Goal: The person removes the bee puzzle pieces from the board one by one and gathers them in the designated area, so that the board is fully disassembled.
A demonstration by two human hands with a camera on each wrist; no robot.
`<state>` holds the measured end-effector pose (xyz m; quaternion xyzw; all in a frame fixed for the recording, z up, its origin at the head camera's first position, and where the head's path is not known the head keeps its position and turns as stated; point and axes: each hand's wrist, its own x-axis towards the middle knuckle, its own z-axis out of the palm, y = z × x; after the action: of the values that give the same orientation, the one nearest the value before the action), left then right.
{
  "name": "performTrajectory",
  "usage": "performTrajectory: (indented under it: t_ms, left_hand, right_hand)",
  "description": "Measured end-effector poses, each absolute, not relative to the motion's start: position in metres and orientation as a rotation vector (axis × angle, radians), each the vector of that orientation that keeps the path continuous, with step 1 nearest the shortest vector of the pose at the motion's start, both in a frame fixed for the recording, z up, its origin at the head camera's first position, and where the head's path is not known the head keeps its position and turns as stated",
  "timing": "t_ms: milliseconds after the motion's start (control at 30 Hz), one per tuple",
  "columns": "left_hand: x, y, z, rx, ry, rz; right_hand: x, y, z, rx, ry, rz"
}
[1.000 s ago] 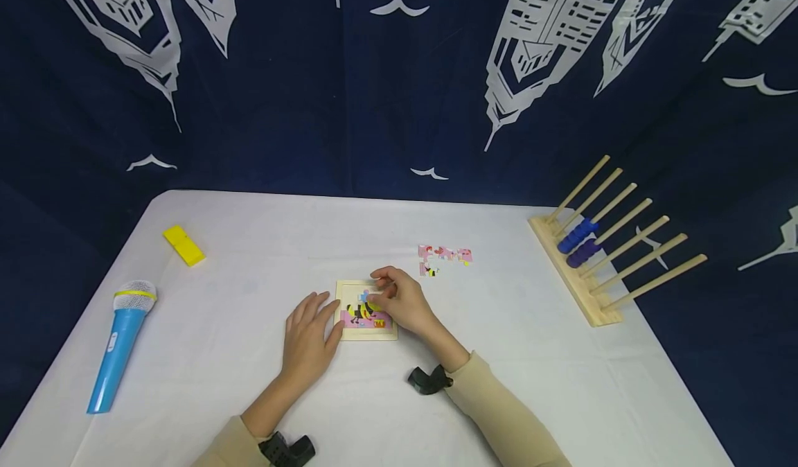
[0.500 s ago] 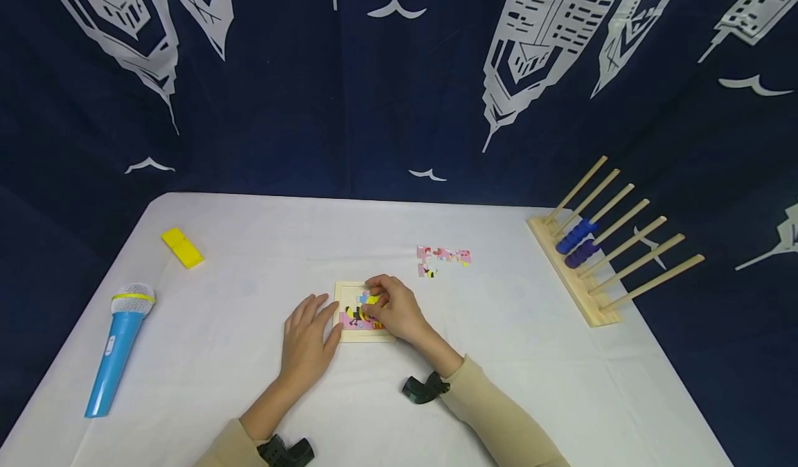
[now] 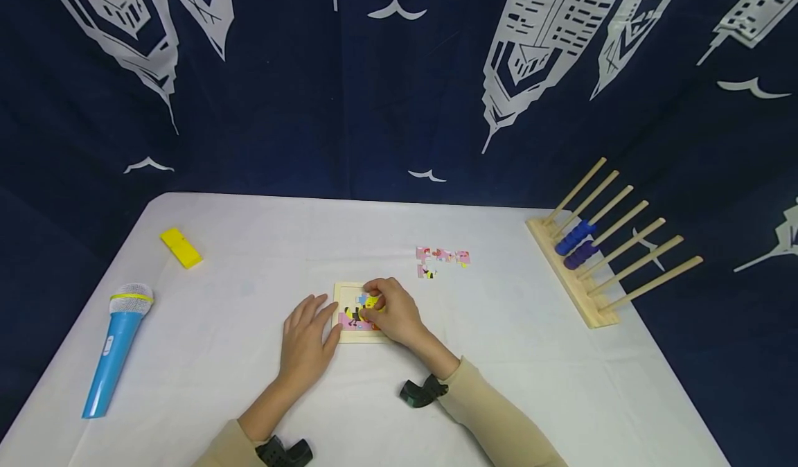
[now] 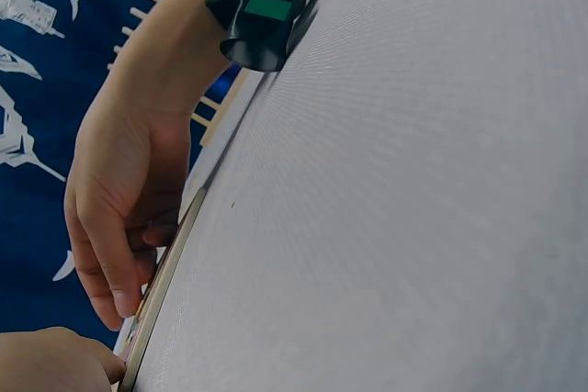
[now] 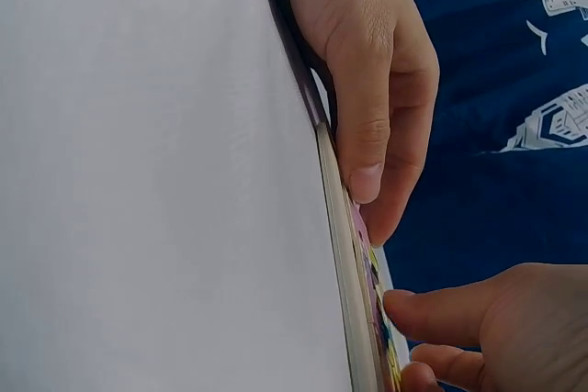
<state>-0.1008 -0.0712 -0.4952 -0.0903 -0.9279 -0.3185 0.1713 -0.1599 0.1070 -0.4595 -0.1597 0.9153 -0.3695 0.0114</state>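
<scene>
A small wooden puzzle tray lies on the white table in the head view, partly filled with pieces of a bee picture. My right hand is over its right side. The thumb and bent fingers pinch at a yellow puzzle piece in the tray; the contact is partly hidden. At the tray's left edge, my left hand rests with relaxed, spread fingers touching the rim. The right wrist view shows the right thumb on the picture surface. Several loose puzzle pieces lie beyond the tray, to the right.
A blue toy microphone and a yellow block lie on the left side of the table. On the right stands a wooden peg rack with blue and purple beads. A dark blue printed cloth hangs behind.
My right hand has shifted slightly down and left over the tray, its fingers staying at the picture. The left hand stays at the rim. The loose pieces have not moved.
</scene>
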Motion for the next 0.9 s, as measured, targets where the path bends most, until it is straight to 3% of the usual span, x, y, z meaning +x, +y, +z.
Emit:
performTrajectory:
  t_ms: [900]
  left_hand:
    - [-0.101,-0.0703,-0.4936,-0.244,-2.647,-0.909]
  right_hand:
    - [-0.1575,0.1053,-0.461,-0.555,2.93,-0.978]
